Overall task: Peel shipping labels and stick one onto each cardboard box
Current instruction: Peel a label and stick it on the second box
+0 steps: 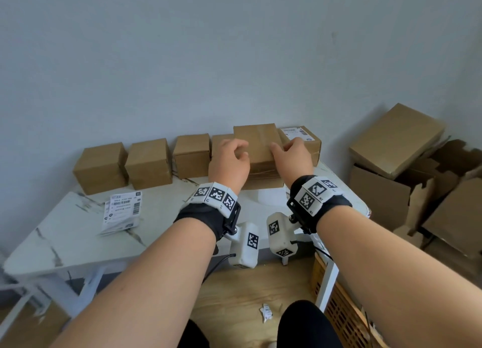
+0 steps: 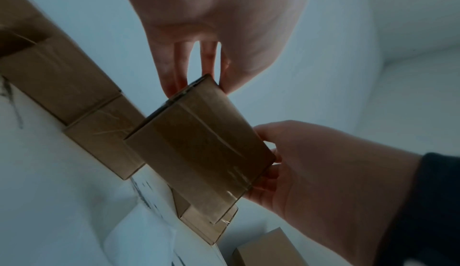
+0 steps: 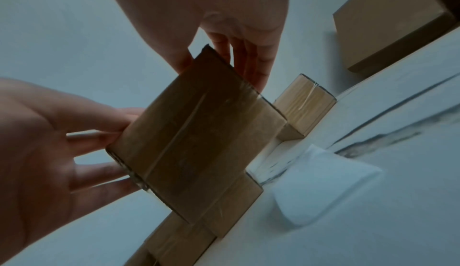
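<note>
both hands on one cardboard box point(image 1: 257, 152), lifted clear of the table point(image 1: 73, 233) in front of the back row of boxes point(image 1: 148, 162). left hand point(image 1: 229, 162) curled on its left side, thumb at one edge and fingertips point(image 2: 174, 81) at the far corner. right hand point(image 1: 293, 156) clamped on the opposite side, thumb in front and fingers point(image 3: 251, 67) behind. bare top face, still without a label.

probably light, judged from the fingertip hold alone with no palm beneath. stiff corrugated walls, likely to keep shape under a modest squeeze. glossy clear tape along the seam and over the edges, probably slippery, so better held on bare cardboard at opposite side faces, near the corners, with the top left free. hardly fragile, though corners could dent.

one neighbouring box point(image 1: 303, 136) at the right end of the row already wearing a white label point(image 1: 297, 133), print too small to read. stack of shipping labels point(image 1: 122, 212) lying on the table well to the left, with barcodes and a small square code visible, characters too blurred to make out. no brand name legible anywhere. black-and-white square markers on both wristbands point(image 1: 214, 195), pattern only, no text.
</note>
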Demonstrator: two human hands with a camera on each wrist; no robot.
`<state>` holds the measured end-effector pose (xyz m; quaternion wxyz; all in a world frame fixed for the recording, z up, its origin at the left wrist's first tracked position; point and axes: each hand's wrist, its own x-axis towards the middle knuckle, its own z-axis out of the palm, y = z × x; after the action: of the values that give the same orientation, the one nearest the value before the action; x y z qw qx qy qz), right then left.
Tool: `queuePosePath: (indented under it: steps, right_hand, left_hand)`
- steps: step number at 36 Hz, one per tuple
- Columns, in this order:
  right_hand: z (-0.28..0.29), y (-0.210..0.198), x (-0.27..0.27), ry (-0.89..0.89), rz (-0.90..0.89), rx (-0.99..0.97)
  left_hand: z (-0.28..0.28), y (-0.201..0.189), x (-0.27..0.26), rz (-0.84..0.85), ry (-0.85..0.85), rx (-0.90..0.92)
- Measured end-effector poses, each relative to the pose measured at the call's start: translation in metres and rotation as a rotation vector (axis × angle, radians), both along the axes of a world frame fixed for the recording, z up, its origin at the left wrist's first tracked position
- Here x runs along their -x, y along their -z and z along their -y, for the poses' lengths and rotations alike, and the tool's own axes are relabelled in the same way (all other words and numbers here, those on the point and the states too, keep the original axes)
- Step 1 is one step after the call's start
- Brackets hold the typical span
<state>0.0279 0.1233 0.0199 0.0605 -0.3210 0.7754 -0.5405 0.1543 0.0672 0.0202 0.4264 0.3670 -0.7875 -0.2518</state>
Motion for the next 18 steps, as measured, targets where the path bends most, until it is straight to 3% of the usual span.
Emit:
queuePosePath:
  steps: [5, 18]
  right_hand:
    - [0.0, 0.005, -0.03, -0.044, 0.007, 0.015]
    - [0.021, 0.036, -0.088, -0.215, -0.008, -0.197]
  left_hand:
    - [-0.004, 0.002, -0.029, -0.005, -0.045, -0.037]
    - [0.006, 0.028, -0.097, 0.169, -0.154, -0.144]
